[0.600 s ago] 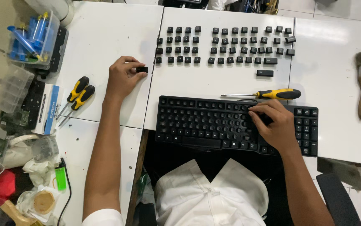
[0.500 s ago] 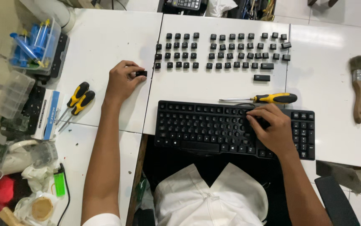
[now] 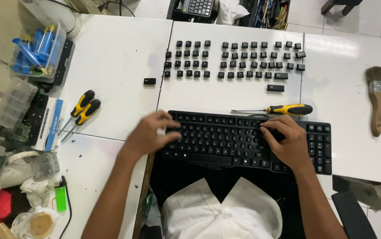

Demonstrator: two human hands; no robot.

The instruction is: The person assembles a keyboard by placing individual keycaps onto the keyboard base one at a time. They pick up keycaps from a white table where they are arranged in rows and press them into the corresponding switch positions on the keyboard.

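White tabletops pushed together fill the view, and at their near edge lies the black computer keyboard (image 3: 248, 141), partly stripped of its caps, in front of the person's lap. Both hands rest on it: the left hand (image 3: 148, 135) lies over its left end with fingers bent loosely, somewhat blurred, so whether it pinches a cap cannot be told; the right hand (image 3: 287, 141) presses curled fingers on the right-middle rows, nothing clearly held. Just beyond the keyboard lies a yellow-and-black screwdriver (image 3: 274, 109), then rows of removed black keycaps (image 3: 234, 59), with one lone black keycap (image 3: 149, 81) apart on the left tabletop. A wooden paintbrush (image 3: 376, 99) lies well to the right, two yellow-handled screwdrivers (image 3: 82, 110) to the left. A judgement: a cap pried too sharply could spring away or crack its stem, since the keyboard overhangs the edge. Half a second earlier the left hand was out at the lone keycap; now it is back on the keyboard, the cap left behind.
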